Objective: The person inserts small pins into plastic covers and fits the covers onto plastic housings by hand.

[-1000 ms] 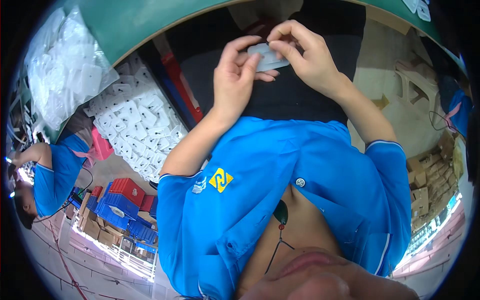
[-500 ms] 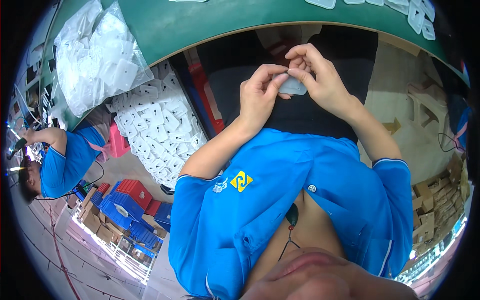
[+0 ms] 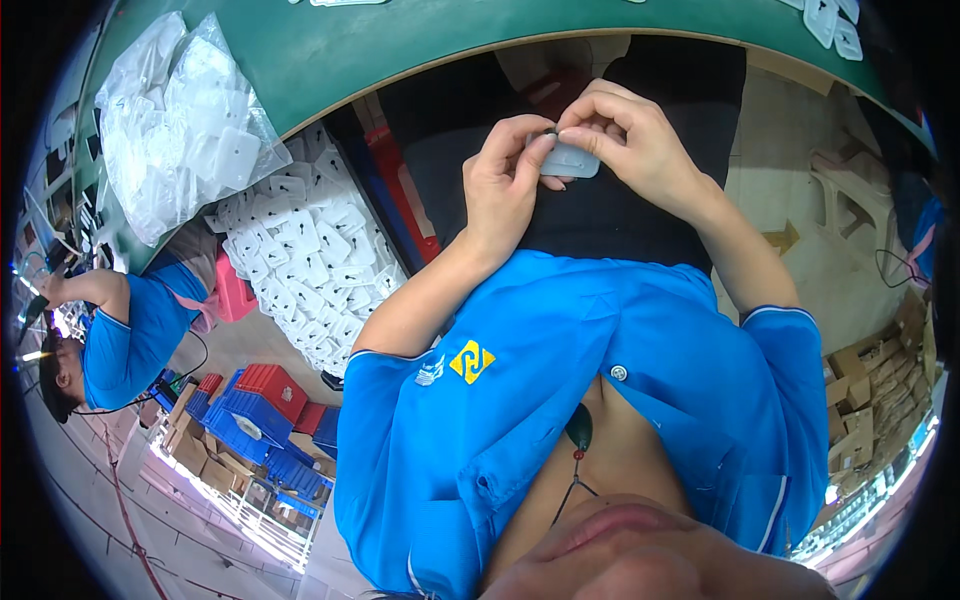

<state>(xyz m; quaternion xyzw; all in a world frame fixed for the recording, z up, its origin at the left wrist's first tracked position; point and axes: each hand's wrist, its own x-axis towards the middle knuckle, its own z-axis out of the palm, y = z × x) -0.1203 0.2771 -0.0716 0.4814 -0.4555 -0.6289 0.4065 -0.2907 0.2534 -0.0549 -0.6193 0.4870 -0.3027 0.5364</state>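
While small pale plastic piece (image 3: pixel 568 160) is pinched between both hands over lap, below green table (image 3: pixel 420 45) edge, left hand (image 3: pixel 505 185) grip and right hand (image 3: pixel 630 145) grip are pressed on its top edge. Work judged mid-piece (bagged pieces (image 3: pixel 180 130) and loose pile (image 3: pixel 300 260) seen at left).

Both bare forearms rise from the blue short sleeves toward the upper centre of the frame. The left hand (image 3: pixel 505 185) and right hand (image 3: pixel 625 140) meet there, fingertips pinched together, wrists bent.
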